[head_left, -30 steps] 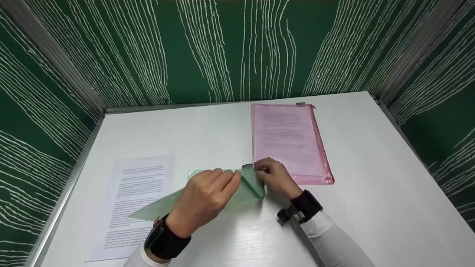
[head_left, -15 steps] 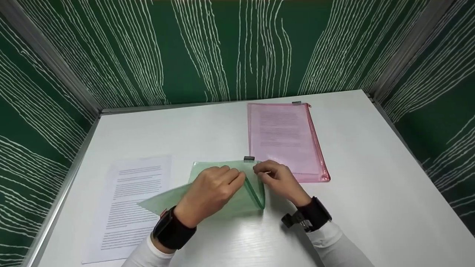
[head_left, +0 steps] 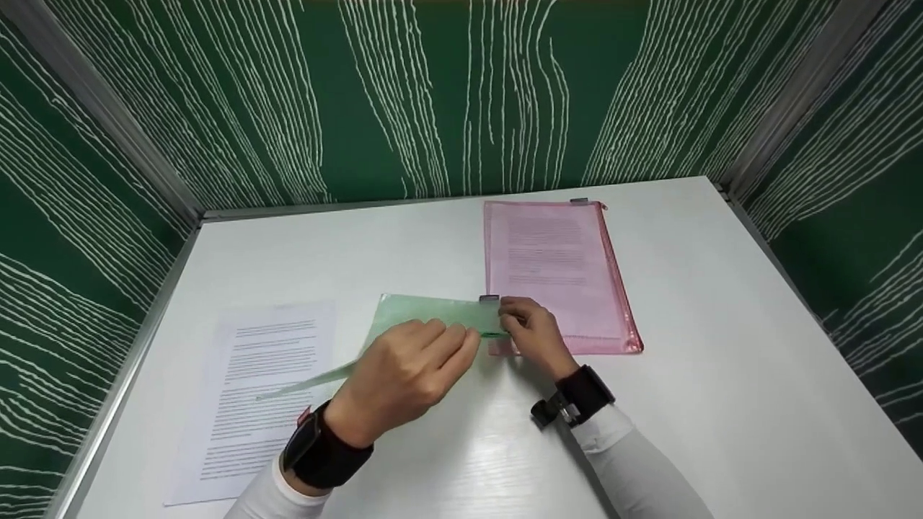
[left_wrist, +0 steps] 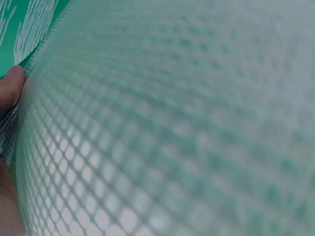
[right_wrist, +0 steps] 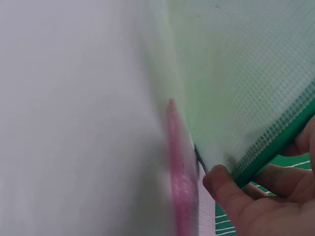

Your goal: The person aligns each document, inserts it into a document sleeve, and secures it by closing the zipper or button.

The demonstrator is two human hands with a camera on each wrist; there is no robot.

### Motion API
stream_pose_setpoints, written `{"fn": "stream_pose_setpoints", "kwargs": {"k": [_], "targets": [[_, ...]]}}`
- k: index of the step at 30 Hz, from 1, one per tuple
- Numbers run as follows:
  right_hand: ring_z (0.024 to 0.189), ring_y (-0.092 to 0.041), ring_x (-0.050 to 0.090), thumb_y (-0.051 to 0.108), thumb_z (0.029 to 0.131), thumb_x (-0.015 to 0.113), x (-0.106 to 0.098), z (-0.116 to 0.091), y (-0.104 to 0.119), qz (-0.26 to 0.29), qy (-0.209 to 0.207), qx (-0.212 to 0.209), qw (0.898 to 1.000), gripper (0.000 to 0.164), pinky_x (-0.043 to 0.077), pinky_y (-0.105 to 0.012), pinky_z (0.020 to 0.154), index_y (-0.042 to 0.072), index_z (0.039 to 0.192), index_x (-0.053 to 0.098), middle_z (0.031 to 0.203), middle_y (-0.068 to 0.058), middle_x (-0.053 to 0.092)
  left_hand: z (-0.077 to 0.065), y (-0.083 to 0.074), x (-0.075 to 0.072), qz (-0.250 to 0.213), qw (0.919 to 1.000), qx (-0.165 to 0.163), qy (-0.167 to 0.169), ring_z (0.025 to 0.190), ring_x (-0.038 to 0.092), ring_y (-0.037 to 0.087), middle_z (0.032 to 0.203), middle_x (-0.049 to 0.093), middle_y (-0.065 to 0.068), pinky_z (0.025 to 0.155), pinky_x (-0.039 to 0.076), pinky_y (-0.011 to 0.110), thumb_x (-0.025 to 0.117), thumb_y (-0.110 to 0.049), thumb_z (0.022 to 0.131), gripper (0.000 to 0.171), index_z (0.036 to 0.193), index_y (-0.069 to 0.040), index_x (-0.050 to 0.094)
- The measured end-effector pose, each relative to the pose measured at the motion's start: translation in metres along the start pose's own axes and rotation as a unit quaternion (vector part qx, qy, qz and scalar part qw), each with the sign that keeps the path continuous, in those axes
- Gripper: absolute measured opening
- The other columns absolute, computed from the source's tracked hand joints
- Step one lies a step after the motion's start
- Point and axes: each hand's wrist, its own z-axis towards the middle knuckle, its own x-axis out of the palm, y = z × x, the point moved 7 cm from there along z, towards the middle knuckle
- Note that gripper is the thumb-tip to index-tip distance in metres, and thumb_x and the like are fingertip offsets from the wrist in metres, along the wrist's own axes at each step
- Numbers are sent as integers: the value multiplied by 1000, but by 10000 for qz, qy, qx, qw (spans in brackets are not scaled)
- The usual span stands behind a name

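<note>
A translucent green mesh zip pouch (head_left: 433, 310) is held up between both hands over the table. My left hand (head_left: 404, 378) grips its near edge with curled fingers; in the left wrist view the mesh fills most of the picture, with the thumb (left_wrist: 12, 88) at the left edge. Beside the small dark tab (head_left: 489, 298), my right hand (head_left: 537, 335) pinches the pouch's right end. The right wrist view shows the right thumb and fingers (right_wrist: 226, 191) on the dark green zip edge (right_wrist: 275, 147). The pouch's left part slants down over a printed sheet (head_left: 241, 447).
A pink zip pouch (head_left: 548, 310) with a printed page inside lies at the back right, its near left corner close beneath the green pouch. The white table (head_left: 721, 375) is bordered by green walls (head_left: 519, 86) with white wavy lines.
The green pouch has shifted away from me and tilted, so its zip edge no longer slopes down in an open triangle. Its left flap looks narrower. Both hands keep their grip.
</note>
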Motion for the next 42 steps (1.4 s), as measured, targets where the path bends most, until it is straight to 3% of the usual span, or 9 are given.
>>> {"fn": "stream_pose_setpoints", "kwargs": {"k": [7, 11, 14, 18, 21, 25, 34, 38, 42], "targets": [[100, -34, 63, 2, 90, 58, 5, 0, 17, -762, -362, -327, 9959, 18, 53, -43, 82, -10, 95, 69, 115, -24, 62, -5, -15, 13, 244, 9989, 218, 330, 62, 51, 11, 77, 59, 1, 51, 37, 20, 47, -5, 97, 20, 92, -4, 66], [78, -20, 61, 5, 92, 59, -8, -27, 46, -1156, 48, -478, 9921, 13, 52, -33, 68, -2, 94, 69, 89, -12, 64, -9, -24, 17, 251, 9983, 285, 442, 64, 52, 10, 78, 59, 1, 52, 38, 19, 45, -5, 97, 21, 93, -5, 66], [60, -12, 57, 4, 95, 57, -16, -54, 74, -482, 887, -731, 9922, 12, 50, -29, 55, 4, 98, 68, 72, -5, 62, -10, -27, 20, 228, 9979, 270, 538, 64, 53, 10, 78, 60, 0, 52, 39, 19, 45, -6, 97, 21, 92, -5, 66], [49, -10, 58, -1, 95, 55, -25, -83, 110, 465, 1664, -1262, 9768, 24, 49, -27, 44, 9, 115, 64, 65, -5, 62, -9, -25, 24, 160, 9976, 183, 647, 65, 55, 11, 79, 62, 1, 53, 41, 19, 46, -6, 97, 23, 94, -6, 68], [49, -14, 59, -9, 91, 56, -31, -91, 136, 602, 1489, -1909, 9684, 33, 49, -26, 45, 3, 121, 61, 67, -6, 64, -6, -24, 28, 177, 9977, 145, 637, 64, 54, 11, 78, 61, 0, 53, 41, 18, 49, -6, 95, 20, 95, -6, 69], [59, -19, 64, -15, 89, 55, -35, -87, 142, 943, 940, -2316, 9636, 28, 54, -30, 53, -3, 112, 64, 79, -8, 68, 0, -25, 36, 180, 9983, 81, 543, 63, 52, 10, 77, 60, -1, 52, 39, 18, 58, -12, 93, 12, 94, -6, 69], [87, -22, 70, 2, 100, 48, -33, -67, 115, 2630, 992, -1527, 9475, 26, 57, -40, 76, -13, 118, 59, 107, -22, 67, 4, -17, 57, -357, 9937, -1032, 265, 64, 53, 12, 78, 62, 1, 53, 39, 20, 61, -14, 96, 13, 92, -5, 69], [96, -22, 69, 5, 100, 50, -32, -62, 107, 2785, 1314, -1127, 9447, 32, 55, -43, 82, -15, 124, 54, 116, -22, 65, 0, -15, 66, -661, 9848, -1597, 174, 68, 57, 14, 81, 64, 2, 56, 43, 21, 65, -9, 92, 6, 92, -5, 70], [100, -21, 66, 4, 98, 55, -34, -61, 106, 2493, 1618, -1087, 9486, 33, 55, -39, 84, -10, 127, 54, 117, -21, 63, -1, -16, 71, -778, 9800, -1823, 167, 68, 57, 13, 81, 64, 2, 56, 44, 21, 66, -5, 90, 6, 94, -5, 71]]}}
